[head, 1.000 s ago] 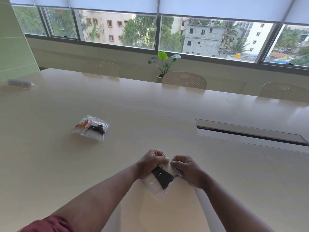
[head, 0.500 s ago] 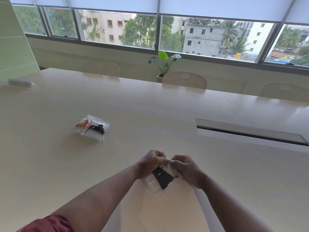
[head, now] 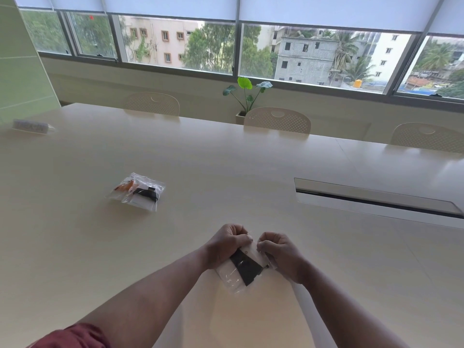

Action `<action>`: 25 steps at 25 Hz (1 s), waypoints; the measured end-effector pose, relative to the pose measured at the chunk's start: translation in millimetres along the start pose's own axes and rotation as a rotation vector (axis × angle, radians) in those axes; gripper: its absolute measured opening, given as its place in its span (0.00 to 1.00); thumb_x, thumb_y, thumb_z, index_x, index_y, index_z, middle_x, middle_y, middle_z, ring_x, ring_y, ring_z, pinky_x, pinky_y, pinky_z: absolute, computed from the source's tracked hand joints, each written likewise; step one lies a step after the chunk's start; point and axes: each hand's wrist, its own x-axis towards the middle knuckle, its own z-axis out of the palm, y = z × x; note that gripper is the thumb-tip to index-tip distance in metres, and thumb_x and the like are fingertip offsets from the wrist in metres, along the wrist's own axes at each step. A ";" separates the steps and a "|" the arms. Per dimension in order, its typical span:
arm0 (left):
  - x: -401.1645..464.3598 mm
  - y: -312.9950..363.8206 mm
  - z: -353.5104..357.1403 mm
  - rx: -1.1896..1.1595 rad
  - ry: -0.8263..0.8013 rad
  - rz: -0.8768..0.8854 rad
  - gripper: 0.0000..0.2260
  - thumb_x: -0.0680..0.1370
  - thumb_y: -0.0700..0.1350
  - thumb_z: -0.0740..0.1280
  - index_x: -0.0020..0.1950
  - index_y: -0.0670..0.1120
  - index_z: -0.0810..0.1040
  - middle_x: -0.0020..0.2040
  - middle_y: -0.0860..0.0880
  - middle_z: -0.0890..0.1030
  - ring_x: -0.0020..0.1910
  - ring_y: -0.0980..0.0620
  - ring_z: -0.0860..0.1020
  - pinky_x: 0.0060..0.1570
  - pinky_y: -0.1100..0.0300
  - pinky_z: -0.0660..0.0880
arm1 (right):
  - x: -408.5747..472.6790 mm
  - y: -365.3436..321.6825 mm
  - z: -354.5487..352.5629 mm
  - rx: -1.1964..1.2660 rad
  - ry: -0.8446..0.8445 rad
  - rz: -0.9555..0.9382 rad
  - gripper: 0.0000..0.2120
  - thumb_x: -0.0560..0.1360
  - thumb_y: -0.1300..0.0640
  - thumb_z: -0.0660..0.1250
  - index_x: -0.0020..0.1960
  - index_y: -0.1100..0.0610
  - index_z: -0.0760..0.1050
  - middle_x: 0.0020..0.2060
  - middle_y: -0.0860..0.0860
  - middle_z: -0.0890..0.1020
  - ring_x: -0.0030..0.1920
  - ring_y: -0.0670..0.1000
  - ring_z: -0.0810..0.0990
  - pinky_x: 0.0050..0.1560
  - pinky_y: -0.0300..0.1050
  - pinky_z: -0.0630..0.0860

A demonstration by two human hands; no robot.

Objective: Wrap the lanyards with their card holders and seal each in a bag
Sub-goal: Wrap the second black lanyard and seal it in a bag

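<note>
Left hand (head: 227, 244): fingers curled, pinching the clear bag (head: 238, 272) top edge.
Right hand (head: 281, 254): pinching the same edge.
Counter (head: 226, 172): two filled bags (head: 136, 192) lying far left.

A single head-worn view looks forward and down across the table (head: 226, 159) toward the windows (head: 301, 54).

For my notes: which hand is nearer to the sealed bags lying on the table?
Left. The left hand sits on the sealed bags' side; the right hand is farther. Both pinch another bag.
</note>
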 end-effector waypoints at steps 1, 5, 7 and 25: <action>-0.4 1.3 -0.6 0.010 -0.006 -0.003 0.07 0.71 0.45 0.71 0.43 0.43 0.77 0.36 0.44 0.75 0.31 0.51 0.73 0.33 0.58 0.71 | 0.3 0.2 0.8 -0.009 -0.004 -0.007 0.13 0.78 0.70 0.64 0.37 0.59 0.76 0.28 0.54 0.71 0.26 0.48 0.67 0.26 0.41 0.64; -3.0 2.6 -2.0 0.066 -0.060 0.011 0.08 0.72 0.45 0.72 0.44 0.41 0.78 0.37 0.42 0.76 0.33 0.50 0.74 0.34 0.58 0.71 | 1.4 0.0 0.6 -0.005 -0.035 -0.014 0.08 0.80 0.66 0.66 0.41 0.62 0.76 0.30 0.53 0.75 0.28 0.46 0.70 0.29 0.38 0.67; -3.5 1.7 -0.5 0.040 -0.067 0.022 0.06 0.76 0.42 0.72 0.46 0.39 0.79 0.40 0.40 0.75 0.34 0.48 0.73 0.35 0.57 0.70 | 1.6 -0.1 -1.1 0.019 -0.045 -0.008 0.08 0.80 0.66 0.65 0.41 0.62 0.75 0.31 0.53 0.76 0.28 0.46 0.72 0.30 0.38 0.69; 0.2 -7.3 -0.7 0.024 0.042 0.054 0.10 0.76 0.51 0.69 0.37 0.48 0.78 0.34 0.47 0.75 0.32 0.49 0.72 0.35 0.57 0.69 | -2.2 0.3 1.8 -0.023 -0.003 0.021 0.11 0.81 0.65 0.64 0.40 0.60 0.74 0.30 0.54 0.72 0.28 0.49 0.69 0.28 0.41 0.67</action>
